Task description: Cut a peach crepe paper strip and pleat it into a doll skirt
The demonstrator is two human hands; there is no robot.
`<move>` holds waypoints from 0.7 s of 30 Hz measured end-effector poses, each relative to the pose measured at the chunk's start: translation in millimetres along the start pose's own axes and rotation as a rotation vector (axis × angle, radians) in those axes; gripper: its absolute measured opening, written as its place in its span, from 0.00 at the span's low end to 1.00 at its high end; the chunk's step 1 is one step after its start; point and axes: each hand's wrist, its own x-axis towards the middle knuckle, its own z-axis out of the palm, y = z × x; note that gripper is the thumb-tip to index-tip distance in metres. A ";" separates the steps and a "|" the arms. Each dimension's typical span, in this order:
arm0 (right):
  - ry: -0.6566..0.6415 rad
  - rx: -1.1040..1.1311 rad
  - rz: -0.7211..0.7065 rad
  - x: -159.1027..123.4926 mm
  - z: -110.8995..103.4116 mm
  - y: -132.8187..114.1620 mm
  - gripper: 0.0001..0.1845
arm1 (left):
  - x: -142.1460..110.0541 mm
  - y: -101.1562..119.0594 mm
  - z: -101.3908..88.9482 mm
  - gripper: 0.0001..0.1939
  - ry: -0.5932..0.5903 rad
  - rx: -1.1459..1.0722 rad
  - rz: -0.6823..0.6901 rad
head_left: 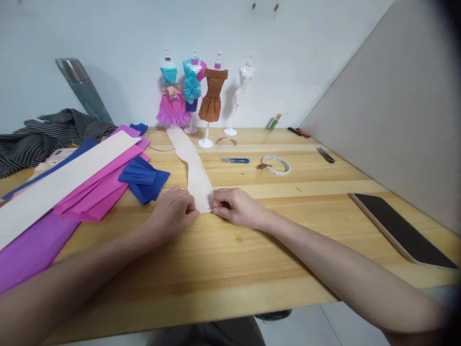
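Here, my left hand [175,207] and right hand [236,206], fingers closed, pinch the near corners of the strip [196,175], presumably holding its edge straight against the table [234,264].

There are two hands, the left hand [175,210] and the right hand [236,206]. Strips number two: one pale strip [200,178] between them, a second strip [72,178] farther left. Mannequins [246,77] make four, three dressed and one bare. One each of snips [240,160], tape roll [287,167], bracelet [226,146], tablet [399,230], bottle [84,91], cloth [72,126] and green tube [274,123]. Blue bunches [144,178] come to two. The pink sheets [99,204] overlap, so their number cannot be told.
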 end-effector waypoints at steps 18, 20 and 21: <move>-0.025 -0.133 0.093 0.0 0.8 -7.5 0.07 | -0.7 1.4 4.7 0.11 -0.012 0.131 0.093; -0.018 -0.143 0.145 -0.6 1.1 -9.3 0.08 | -0.5 2.8 4.5 0.11 0.001 0.132 0.082; -0.016 -0.142 0.164 -0.7 1.1 -9.9 0.08 | -0.5 3.4 4.4 0.10 0.009 0.131 0.081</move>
